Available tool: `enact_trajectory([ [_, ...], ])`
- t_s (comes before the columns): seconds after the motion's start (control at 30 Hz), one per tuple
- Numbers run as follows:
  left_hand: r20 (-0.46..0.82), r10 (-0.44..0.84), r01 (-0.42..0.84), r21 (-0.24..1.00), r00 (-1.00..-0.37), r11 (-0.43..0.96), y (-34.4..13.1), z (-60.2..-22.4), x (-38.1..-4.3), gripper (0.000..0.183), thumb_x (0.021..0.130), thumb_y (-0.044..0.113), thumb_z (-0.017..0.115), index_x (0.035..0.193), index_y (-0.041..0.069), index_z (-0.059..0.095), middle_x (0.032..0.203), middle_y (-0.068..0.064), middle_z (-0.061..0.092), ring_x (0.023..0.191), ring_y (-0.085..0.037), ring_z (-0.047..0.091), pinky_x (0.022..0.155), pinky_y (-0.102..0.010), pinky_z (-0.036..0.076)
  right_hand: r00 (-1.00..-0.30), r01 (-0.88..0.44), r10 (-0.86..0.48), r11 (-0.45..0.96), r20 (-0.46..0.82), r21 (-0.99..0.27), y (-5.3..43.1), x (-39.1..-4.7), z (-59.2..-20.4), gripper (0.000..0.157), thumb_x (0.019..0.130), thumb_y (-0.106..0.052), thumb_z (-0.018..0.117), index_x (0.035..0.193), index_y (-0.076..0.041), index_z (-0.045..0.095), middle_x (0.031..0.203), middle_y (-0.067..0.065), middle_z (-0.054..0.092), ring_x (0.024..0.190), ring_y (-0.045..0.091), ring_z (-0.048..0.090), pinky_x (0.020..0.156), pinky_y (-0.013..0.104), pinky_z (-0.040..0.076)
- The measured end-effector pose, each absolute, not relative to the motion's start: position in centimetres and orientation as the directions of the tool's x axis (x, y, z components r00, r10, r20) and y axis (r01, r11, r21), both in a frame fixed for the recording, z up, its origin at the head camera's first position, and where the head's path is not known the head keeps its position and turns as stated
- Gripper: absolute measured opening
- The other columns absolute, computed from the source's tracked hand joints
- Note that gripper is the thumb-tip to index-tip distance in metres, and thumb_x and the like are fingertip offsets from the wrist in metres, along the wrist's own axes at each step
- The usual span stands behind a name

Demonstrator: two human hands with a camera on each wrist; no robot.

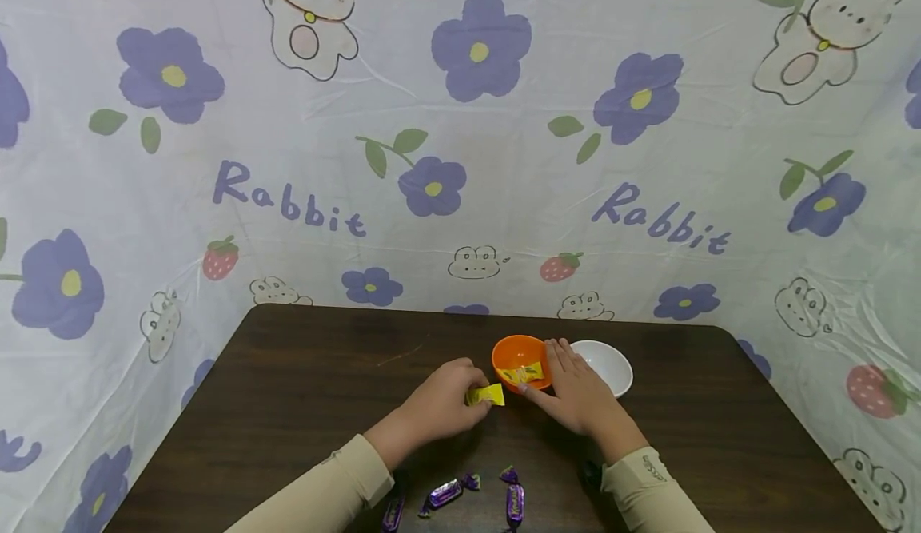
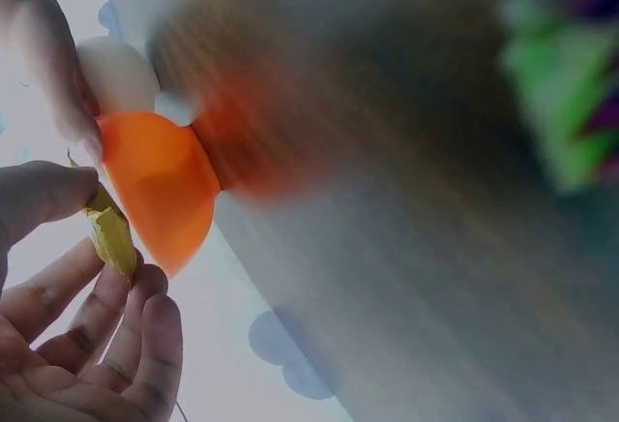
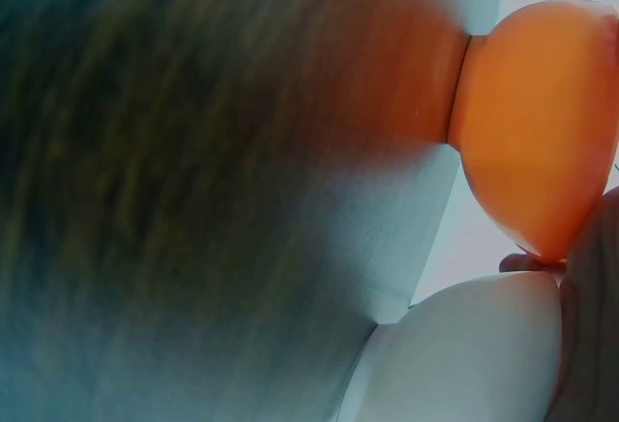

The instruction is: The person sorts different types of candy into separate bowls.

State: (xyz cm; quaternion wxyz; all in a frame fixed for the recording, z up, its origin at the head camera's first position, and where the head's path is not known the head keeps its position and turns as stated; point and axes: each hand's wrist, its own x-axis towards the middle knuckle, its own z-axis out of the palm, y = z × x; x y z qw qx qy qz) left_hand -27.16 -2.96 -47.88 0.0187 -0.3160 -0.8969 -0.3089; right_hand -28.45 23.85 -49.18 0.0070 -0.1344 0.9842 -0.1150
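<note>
My left hand [image 1: 448,403] pinches a yellow-wrapped candy [image 1: 486,395] between thumb and fingers, just left of the orange bowl [image 1: 512,349]. In the left wrist view that candy [image 2: 112,238] is held by its ends, near the bowl's outer wall [image 2: 169,185]. Inside the orange bowl lies yellow-wrapped candy [image 1: 524,372]. My right hand [image 1: 579,397] rests on the bowl's right rim, its fingers fairly straight and its thumb at the near rim. A fingertip [image 3: 527,262] shows between the orange bowl and the white bowl [image 3: 464,345] in the right wrist view.
Beside the orange bowl stands the white bowl [image 1: 608,363], partly behind my right hand. Purple-wrapped candies [image 1: 444,495] lie near the front of the dark wooden table [image 1: 309,381]. A dark object [image 1: 590,473] sits by the right sleeve. A patterned cloth [image 1: 475,133] hangs behind.
</note>
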Motion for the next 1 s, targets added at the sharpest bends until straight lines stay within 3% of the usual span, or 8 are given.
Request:
enact_trajectory([
  [0.27,0.247,0.561,0.594,0.536,-0.79,0.6,-2.2,-47.2,-28.1,0.021,0.096,0.021,0.078,0.11,0.006,0.08,0.094,-0.004,0.066,0.075,-0.01,0.052,0.068,-0.019,0.05,-0.965,-0.261,-0.261,0.94,0.032,-0.22,24.1,-28.5,-49.7,0.105,0.101,-0.075,0.043,0.166,0.005,0.021,0.174,0.025,0.022,0.163,0.043,0.019,0.13,0.059,0.02],
  [1.0,0.235,0.493,0.533,0.55,-0.837,0.643,-0.3,-46.7,-30.9,0.029,0.097,0.027,0.078,0.116,0.004,0.078,0.101,-0.004,0.066,0.082,-0.011,0.058,0.083,-0.023,0.058,-0.957,-0.289,-0.286,0.935,0.041,-0.204,23.8,-28.6,-49.5,0.104,0.101,-0.076,0.038,0.166,0.005,0.022,0.174,0.025,0.023,0.162,0.044,0.021,0.13,0.058,0.02],
])
